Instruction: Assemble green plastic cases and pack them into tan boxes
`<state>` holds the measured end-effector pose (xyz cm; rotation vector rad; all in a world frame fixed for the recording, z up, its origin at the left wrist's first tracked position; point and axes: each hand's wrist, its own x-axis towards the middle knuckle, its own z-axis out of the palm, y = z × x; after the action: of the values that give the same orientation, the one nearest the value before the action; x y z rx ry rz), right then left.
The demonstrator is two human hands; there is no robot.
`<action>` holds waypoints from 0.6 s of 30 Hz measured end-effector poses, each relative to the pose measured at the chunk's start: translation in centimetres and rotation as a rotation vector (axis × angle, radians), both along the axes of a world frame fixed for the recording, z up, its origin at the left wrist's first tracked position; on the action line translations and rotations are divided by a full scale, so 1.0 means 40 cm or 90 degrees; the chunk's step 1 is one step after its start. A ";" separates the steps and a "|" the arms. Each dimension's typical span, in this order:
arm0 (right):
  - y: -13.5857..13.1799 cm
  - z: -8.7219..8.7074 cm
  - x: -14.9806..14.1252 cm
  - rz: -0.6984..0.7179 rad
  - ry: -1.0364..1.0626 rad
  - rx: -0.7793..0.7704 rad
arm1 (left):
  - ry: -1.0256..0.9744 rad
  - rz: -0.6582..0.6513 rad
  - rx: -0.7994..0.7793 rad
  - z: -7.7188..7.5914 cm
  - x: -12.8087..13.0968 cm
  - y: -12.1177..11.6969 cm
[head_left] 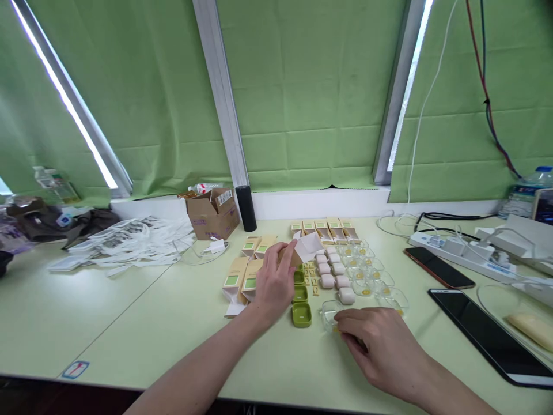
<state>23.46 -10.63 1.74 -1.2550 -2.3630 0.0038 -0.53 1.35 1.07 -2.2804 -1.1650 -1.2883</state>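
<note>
My left hand (275, 282) grips a small cardboard box whose white flaps (309, 246) stand open; the hand hides much of it. Just right of that hand runs a column of green square trays (301, 314), with several tiny tan pieces (314, 282) beside it. My right hand (382, 349) has its fingers closed at the edge of a clear plastic case (329, 314) low over the table. Pale pink rounded cases (346, 296) stand in two columns between the hands. More clear shells with yellow spots (392, 300) lie to their right.
Small boxes with green labels (237, 278) stand left of my left hand, others (332, 230) at the back. Phones (488, 331) and a power strip (462, 253) lie right. Left are white packets (129, 245), a carton (212, 213) and a black cylinder (246, 208).
</note>
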 end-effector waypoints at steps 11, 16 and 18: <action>0.100 0.040 0.030 0.062 0.394 -0.192 | -0.472 -0.336 -0.323 0.001 0.003 0.028; 0.127 -0.001 0.012 0.087 0.423 -0.259 | -0.751 -0.471 -0.545 0.007 0.002 0.045; 0.127 -0.010 0.011 0.091 0.432 -0.276 | -0.819 -0.514 -0.598 0.011 0.002 0.045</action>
<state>23.88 -5.55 1.33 -1.0299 -1.8820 0.8842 -0.44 3.16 1.49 -2.5238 -1.3367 -3.4479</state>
